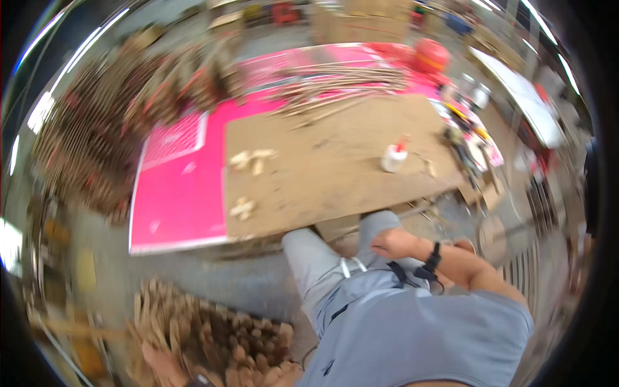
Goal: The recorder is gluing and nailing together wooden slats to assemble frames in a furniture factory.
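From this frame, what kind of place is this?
Likely a craft workshop for wood or cane work: a board worktable, a bundle of thin sticks, a heap of small wood pieces and a white glue bottle.

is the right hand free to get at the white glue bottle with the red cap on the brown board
Probably yes: the right hand rests on the knee, seemingly empty, and the bare brown board between it and the white glue bottle holds nothing in the way.

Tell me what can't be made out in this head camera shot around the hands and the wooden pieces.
- Left hand: reaches into the pile of wooden pieces; motion blur hides any grip.
- Right hand: rests closed on the lap; whether it holds anything is hidden.
- Small wood bits on the brown board: too blurred to tell their shape.
- White bottle: contents unclear.
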Available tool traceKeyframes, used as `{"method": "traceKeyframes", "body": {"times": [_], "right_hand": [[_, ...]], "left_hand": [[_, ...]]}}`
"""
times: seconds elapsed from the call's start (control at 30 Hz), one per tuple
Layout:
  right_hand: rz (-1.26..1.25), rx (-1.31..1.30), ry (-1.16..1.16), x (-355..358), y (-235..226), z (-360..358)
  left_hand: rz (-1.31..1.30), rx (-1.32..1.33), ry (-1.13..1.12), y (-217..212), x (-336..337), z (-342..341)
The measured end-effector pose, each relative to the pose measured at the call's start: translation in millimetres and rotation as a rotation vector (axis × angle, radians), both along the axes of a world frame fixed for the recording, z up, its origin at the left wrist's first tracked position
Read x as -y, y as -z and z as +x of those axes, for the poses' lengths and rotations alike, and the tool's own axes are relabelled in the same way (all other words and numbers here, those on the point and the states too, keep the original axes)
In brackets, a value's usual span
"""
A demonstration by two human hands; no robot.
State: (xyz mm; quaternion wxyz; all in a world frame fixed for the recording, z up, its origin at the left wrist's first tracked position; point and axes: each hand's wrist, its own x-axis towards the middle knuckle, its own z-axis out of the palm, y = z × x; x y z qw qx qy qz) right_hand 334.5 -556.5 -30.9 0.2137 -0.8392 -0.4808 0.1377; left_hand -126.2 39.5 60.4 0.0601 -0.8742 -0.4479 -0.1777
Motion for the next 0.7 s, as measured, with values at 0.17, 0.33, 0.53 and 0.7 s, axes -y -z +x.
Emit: {"method": "traceKeyframes", "body": {"times": [0.17,0.33,0.53,0.7], "right_hand": [[0.112,0.055,0.043,0.9,-5.6,-10.8],[0.302,0.144,0.282,8.6,-17.8,-3.8],[0.582,0.334,0.99,34.7,-6.1,67.5],[0.588,0.107,1.007,37.3,25.9,127.3]], "left_hand": [[0.048,0.042,0.33,-70.5,22.5,172.1],[0.168,0.058,0.67,-108.1,119.2,330.0],[0.131,-0.047,1.19,-84.1,220.6,465.6],[0.031,-0.193,1.434,-27.0,308.1,560.2]]}}
